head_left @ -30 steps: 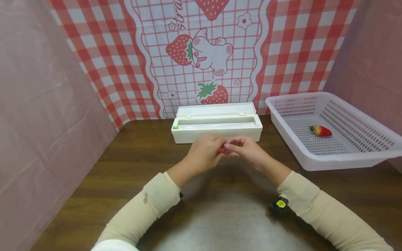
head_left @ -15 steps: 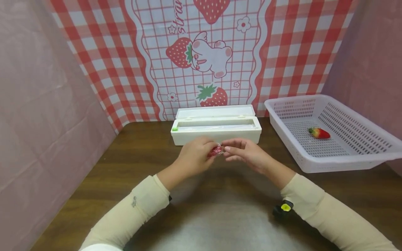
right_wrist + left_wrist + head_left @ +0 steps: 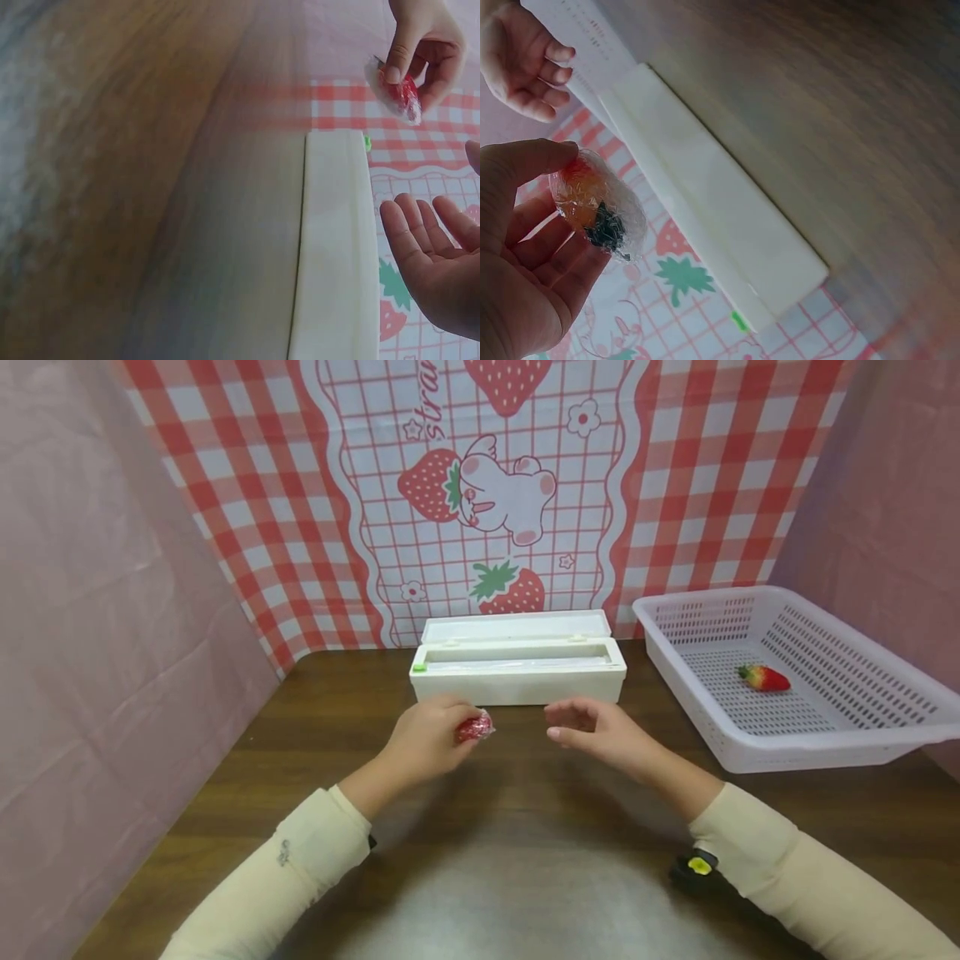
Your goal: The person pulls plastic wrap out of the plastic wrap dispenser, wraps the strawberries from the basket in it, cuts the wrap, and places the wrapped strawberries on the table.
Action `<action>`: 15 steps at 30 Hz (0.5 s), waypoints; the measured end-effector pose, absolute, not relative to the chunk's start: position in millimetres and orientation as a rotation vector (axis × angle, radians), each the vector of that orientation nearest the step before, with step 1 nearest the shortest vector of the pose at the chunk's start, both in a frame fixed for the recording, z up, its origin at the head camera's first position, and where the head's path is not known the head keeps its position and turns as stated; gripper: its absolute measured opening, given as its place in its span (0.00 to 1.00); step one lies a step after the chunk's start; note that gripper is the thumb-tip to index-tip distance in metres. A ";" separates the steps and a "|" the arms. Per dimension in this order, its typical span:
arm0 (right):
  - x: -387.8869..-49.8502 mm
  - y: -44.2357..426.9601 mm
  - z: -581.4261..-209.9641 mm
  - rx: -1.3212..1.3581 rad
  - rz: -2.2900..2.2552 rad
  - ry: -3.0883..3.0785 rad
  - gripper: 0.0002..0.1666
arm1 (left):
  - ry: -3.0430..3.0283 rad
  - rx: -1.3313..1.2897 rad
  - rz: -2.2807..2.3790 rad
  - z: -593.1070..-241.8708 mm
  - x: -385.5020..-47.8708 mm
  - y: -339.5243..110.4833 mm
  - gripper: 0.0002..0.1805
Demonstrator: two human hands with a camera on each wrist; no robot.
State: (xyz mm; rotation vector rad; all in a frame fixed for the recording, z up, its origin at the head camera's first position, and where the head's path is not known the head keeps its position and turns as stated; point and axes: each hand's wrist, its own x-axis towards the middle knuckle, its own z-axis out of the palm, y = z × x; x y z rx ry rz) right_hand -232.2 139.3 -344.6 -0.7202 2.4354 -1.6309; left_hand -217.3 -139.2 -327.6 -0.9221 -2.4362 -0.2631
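Observation:
My left hand [image 3: 428, 737] pinches a strawberry [image 3: 474, 727] wrapped in clear plastic film, held above the table in front of the white box. In the left wrist view the wrapped strawberry [image 3: 596, 206] shows its red and orange flesh and dark green leaves through crinkled film, with thumb and fingers on it. My right hand [image 3: 609, 734] hovers to the right, apart from the strawberry, its fingers loosely bent and holding nothing. Seen from the right wrist, that hand [image 3: 442, 262] has its fingers extended and the palm bare.
A long white cling film box [image 3: 517, 687] stands at the back with its lid raised and film inside. To the right, a white perforated basket [image 3: 720, 739] holds one unwrapped strawberry [image 3: 765, 678]. A checked strawberry-print cloth [image 3: 697, 468] hangs behind the brown table [image 3: 525, 843].
Both hands were together at the wrapped strawberry. My left hand has since moved left with it, and my right hand has let go and drawn slightly right.

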 end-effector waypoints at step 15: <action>-230.9 152.3 -350.5 -0.717 -1.550 2.484 0.28 | -2.510 -0.823 -0.288 -337.2 -225.8 -167.8 0.18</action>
